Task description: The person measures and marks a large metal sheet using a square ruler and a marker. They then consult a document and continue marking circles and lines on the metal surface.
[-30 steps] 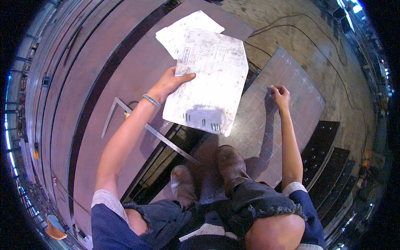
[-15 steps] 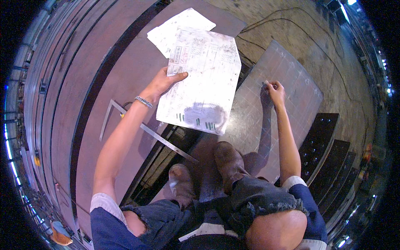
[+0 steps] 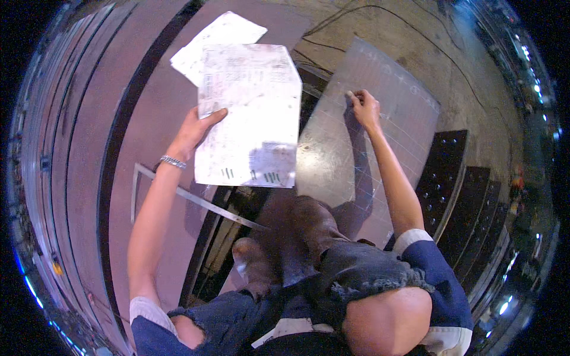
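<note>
My left hand [image 3: 199, 127] grips the left edge of a smudged white printed sheet [image 3: 249, 118], thumb on top. The sheet is held up in front of me, with dark green marks along its lower edge. My right hand [image 3: 367, 111] is closed in a pinch over a grey metal plate [image 3: 395, 139] that carries pale grid lines and circled marks. Whatever the fingertips hold is too small to make out, and I cannot tell whether they touch the plate. The hand's shadow falls on the plate.
More white papers [image 3: 219, 44] lie beyond the sheet on a large reddish-brown steel surface [image 3: 154, 107]. A metal square [image 3: 205, 203] crosses a dark gap beside my boots [image 3: 314, 219]. Dark drilled steel plates [image 3: 442, 178] stand at the right. Cables [image 3: 338, 12] run over the floor.
The whole view has shifted, so everything sits further left. The sheet in my left hand is a little straighter. My right hand stays pinched over nearly the same part of the plate.
</note>
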Tool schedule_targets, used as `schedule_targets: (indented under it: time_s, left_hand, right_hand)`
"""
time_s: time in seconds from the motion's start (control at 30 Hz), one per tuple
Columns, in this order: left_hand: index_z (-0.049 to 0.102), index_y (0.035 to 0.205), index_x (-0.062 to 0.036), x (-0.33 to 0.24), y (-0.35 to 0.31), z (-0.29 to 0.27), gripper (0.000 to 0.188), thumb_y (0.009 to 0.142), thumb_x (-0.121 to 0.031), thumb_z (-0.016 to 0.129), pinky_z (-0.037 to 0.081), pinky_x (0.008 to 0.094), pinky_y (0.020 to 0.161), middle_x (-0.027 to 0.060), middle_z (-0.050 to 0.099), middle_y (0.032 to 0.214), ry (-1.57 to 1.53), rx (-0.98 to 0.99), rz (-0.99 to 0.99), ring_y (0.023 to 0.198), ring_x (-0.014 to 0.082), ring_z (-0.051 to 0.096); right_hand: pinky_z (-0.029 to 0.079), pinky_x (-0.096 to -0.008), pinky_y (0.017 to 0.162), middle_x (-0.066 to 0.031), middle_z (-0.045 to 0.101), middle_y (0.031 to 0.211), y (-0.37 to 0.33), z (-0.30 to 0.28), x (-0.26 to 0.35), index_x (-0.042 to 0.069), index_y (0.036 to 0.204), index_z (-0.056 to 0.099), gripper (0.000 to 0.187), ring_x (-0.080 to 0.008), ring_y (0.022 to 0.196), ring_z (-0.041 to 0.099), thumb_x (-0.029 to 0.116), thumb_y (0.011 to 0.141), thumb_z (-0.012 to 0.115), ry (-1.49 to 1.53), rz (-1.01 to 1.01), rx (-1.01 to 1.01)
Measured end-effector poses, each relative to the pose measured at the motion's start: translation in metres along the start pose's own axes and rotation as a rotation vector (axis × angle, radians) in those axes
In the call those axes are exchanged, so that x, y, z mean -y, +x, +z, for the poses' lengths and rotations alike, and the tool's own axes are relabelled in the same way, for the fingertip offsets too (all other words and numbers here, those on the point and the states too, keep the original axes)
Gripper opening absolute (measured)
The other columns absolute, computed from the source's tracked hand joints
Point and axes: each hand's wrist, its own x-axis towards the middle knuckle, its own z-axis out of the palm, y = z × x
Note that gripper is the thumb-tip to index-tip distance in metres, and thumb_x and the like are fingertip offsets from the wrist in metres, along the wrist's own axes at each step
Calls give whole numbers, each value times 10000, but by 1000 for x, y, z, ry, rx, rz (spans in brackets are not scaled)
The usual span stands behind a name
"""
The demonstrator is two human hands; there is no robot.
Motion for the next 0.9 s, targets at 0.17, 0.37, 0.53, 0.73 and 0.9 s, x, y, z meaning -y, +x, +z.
schedule_targets:
  time_s: [0.17,0.37,0.53,0.73,0.9]
  left_hand:
    - [578,1224,77,11,5,-7,527,855,-241,776,553,302,826,175,695,1128,-45,-8,34,945,191,697]
    - [575,1222,84,13,11,-7,524,859,-238,773,556,303,824,195,690,1130,-47,17,-4,947,192,699]
    - [573,1226,82,16,12,-6,510,860,-213,774,552,306,837,194,685,1147,-93,13,-21,955,193,696]
    - [568,1237,75,16,11,-9,506,864,-203,770,549,309,847,181,689,1142,-100,-1,-40,961,195,694]
    - [567,1234,79,16,13,-7,501,866,-196,766,549,309,845,177,691,1135,-102,-5,-38,960,194,695]
  right_hand:
    - [531,-468,770,-194,715,902,7,-2,14,44,965,717,319,-393,868,687,352,886,680,-86,-32,36]
    - [521,-511,783,-222,700,919,17,5,11,23,954,692,255,-429,877,665,266,883,658,-131,-141,13]
    - [510,-542,770,-249,678,856,23,16,9,9,905,646,209,-446,842,656,216,874,643,-226,-188,-65]
    - [522,-515,758,-231,687,846,25,26,18,19,904,671,186,-429,826,668,200,872,641,-279,-188,-45]
    - [527,-506,749,-226,690,853,21,23,15,22,905,672,195,-417,817,674,211,864,653,-270,-224,-4]
